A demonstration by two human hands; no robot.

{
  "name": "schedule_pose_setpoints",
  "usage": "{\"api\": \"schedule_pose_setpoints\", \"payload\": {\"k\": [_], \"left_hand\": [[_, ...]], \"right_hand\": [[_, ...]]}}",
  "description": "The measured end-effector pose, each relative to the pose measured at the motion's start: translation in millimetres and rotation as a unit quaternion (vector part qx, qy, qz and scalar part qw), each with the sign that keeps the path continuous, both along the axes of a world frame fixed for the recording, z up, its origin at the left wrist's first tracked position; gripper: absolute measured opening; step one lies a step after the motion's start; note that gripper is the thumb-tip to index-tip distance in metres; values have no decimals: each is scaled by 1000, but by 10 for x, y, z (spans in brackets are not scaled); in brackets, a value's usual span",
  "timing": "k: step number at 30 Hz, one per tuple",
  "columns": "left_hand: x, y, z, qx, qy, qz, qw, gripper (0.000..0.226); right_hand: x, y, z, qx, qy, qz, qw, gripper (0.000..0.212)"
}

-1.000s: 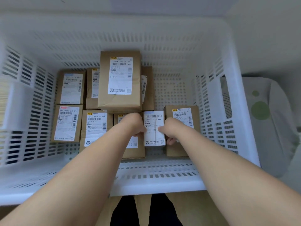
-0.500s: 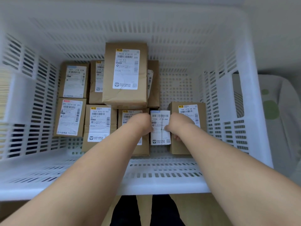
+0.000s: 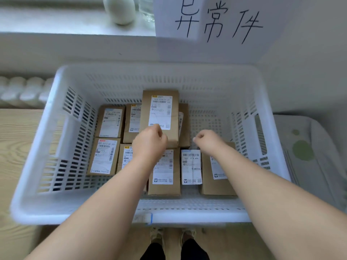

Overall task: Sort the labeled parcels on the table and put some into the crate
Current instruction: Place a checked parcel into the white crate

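The fingers of the left hand (image 3: 149, 145) and right hand (image 3: 208, 141) are clenched, with nothing grasped. The white-labelled parcel (image 3: 191, 167) is seen in the crate (image 3: 187, 215), just below the right fingers.

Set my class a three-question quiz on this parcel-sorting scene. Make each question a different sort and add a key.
1. True or false: the white crate holds no parcels.
2. Multiple choice: where does the narrow parcel, whose white label covers its whole top, lie?
A) in the back row of the crate
B) in the front row of the crate, nearest the person
C) on the table outside the crate
3. Short answer: how many parcels rest stacked on top of others?

Key: 1 false; 2 B; 3 one, the tall parcel towards the back.
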State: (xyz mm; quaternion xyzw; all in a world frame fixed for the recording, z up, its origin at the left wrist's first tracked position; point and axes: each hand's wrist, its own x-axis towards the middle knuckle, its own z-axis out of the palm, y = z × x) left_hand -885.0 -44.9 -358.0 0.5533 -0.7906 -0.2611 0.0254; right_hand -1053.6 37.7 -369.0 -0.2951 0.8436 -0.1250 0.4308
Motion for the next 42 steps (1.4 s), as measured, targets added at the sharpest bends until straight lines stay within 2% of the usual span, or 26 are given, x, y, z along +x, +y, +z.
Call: {"api": "schedule_pose_setpoints", "payload": {"k": [2,5,9,12,16,21,26,28,31,35,42], "left_hand": [[37,-150,25,-32,6,37,999,16],[74,-346,-48,-18,-6,99,995,33],[76,-479,-236,137,36,158,977,53],[79,-472,-272,213,110,194,951,43],[66,-380,-232,221,145,208,942,41],[-157,-179,-120,230,157,205,938,27],[-595,0,-17,246,165,141,945,22],[-771,60,-41,261,164,121,944,24],[-967,134,-158,286,150,102,941,29],[-1074,256,-371,315,183,115,924,40],[-1158,286,-533,325,216,158,907,44]], "right_hand": [[97,-136,56,-33,-40,-32,998,39],[256,-300,45,-45,-89,-38,994,60],[408,-418,-70,-55,-132,-66,988,65],[442,-458,-141,-60,-135,-88,985,59],[355,-393,-144,-50,-137,-118,982,46],[123,-128,-28,-56,-121,-176,975,49],[-222,134,56,-91,-98,-252,958,78],[-352,193,64,-93,-73,-268,956,82],[-529,246,-26,-92,-44,-275,956,78],[-652,300,-178,-103,-15,-261,960,59],[-584,296,-329,-127,-31,-267,955,44]]}}
